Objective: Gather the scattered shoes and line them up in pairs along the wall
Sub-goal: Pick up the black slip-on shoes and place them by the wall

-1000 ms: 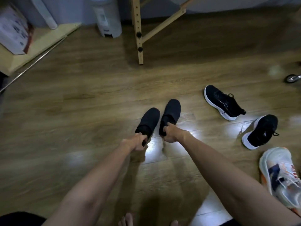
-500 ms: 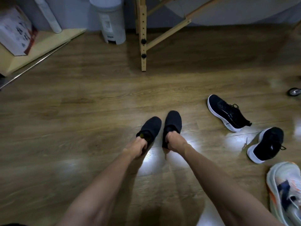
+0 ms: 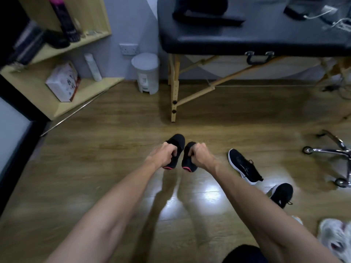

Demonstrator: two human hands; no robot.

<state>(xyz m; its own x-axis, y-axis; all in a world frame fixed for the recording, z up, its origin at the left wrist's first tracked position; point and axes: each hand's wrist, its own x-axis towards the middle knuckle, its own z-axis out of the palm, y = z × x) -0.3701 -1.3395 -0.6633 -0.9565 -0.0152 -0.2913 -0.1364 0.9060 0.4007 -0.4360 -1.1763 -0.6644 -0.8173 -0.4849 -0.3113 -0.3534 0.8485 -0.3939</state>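
Observation:
I hold a pair of plain black slip-on shoes above the wooden floor, toes pointing away from me. My left hand (image 3: 164,153) grips the left black shoe (image 3: 176,144) at its opening. My right hand (image 3: 200,155) grips the right black shoe (image 3: 187,160) the same way. Both heels show a red edge. To the right on the floor lie two black sneakers with white soles, one (image 3: 244,167) on its sole, the other (image 3: 282,193) partly hidden behind my right forearm. A white sneaker (image 3: 336,238) lies at the bottom right, blurred.
A black padded table on wooden legs (image 3: 173,92) stands ahead against the grey wall. A white pedal bin (image 3: 146,73) sits to its left. A low wooden shelf (image 3: 57,95) with a box fills the left. A chrome chair base (image 3: 330,150) with castors is at the right.
Both hands have lifted the black slip-on shoes off the floor and closed firmly on them. My view has tilted up, so the table, wall and shelf have come into sight.

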